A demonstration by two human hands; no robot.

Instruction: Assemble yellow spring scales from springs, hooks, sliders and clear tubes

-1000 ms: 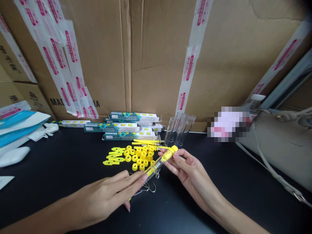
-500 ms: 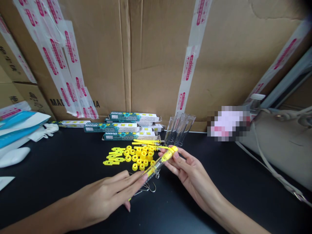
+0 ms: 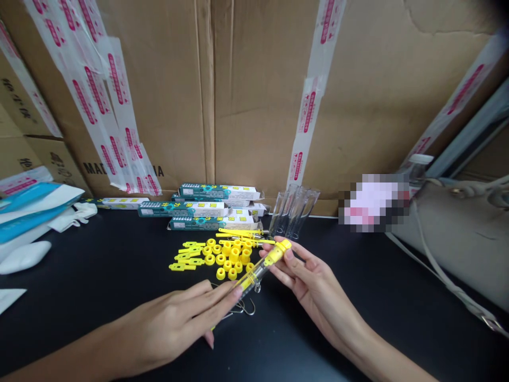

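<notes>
As both hands support it, the clear yellow-capped tube point(image 3: 257, 275) slants above the black benchtop point(image 3: 119, 254).
The right hand point(image 3: 314, 286) pinches the capped end; the left hand point(image 3: 170, 321) nearly closes around the lower end, steadying it.

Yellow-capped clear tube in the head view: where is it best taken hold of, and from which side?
Likely the bare clear middle of the yellow-capped clear tube, from above: it is slim, straight and slanted, the right hand pinches the yellow cap, and the left hand covers the lower end.
</notes>
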